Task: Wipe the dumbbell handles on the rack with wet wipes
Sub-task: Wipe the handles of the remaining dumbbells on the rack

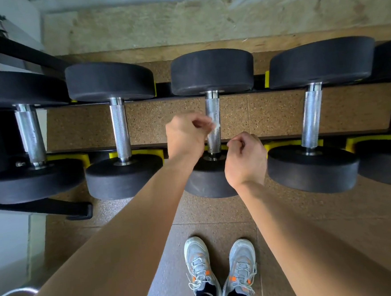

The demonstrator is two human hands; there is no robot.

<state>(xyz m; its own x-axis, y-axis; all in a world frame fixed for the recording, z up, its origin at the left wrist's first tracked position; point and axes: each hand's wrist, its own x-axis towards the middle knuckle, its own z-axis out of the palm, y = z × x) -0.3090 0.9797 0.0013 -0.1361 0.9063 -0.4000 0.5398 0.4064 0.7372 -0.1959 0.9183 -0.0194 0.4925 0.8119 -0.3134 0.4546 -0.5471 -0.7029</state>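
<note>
1. The left hand (pixel 185 137) pinches a small wet wipe (pixel 213 126) in its fingers (pixel 200 122), at the middle dumbbell handle (pixel 212 109) on the rack (pixel 293 137).
2. The right hand (pixel 245 158) hovers just beside, fingers curled; I cannot tell whether it holds anything.
3. The neighbouring handles (pixel 119 127) show no wetness, so the work probably stands midway.

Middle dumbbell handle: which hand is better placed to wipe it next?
Left. The left hand pinches the wet wipe right at the handle, about midway along. The right hand is curled near the handle's near end with no wipe visible.
</note>
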